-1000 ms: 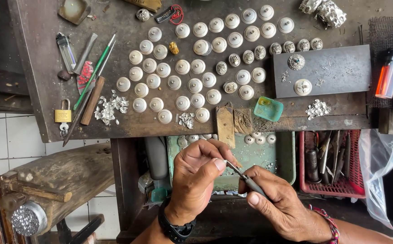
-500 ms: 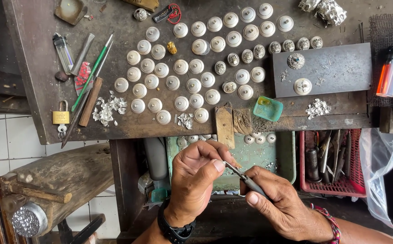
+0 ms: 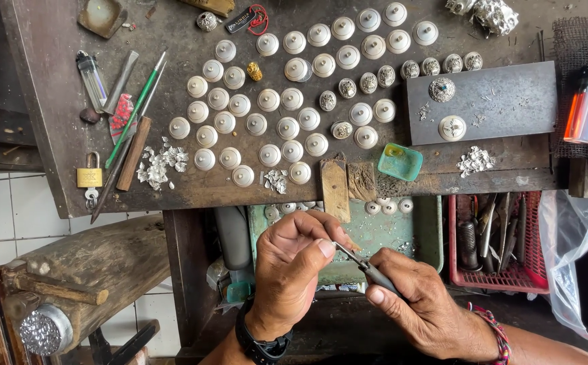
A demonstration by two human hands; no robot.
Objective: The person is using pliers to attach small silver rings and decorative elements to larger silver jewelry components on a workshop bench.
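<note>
1. Head cam is showing the left hand (image 3: 294, 267) pinching something tiny at its fingertips, too small to tell what.
2. Right hand (image 3: 419, 301) is gripping a slim tool (image 3: 368, 269), fingers clamped on it, tip meeting the left fingertips.
3. Both are hovering below the workbench (image 3: 51, 101), over the green tray (image 3: 428, 233), with white domed caps (image 3: 287, 101) sitting in rows on the bench.

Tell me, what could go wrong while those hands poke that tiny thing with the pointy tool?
The right hand holds a thin pointed tool whose tip meets the left hand right at the fingers; a slip might prick them. Whatever is pinched there is too small to see, so it could drop into the green tray below and get lost. An elbow bump might also scatter the round white caps laid out on the workbench.
</note>
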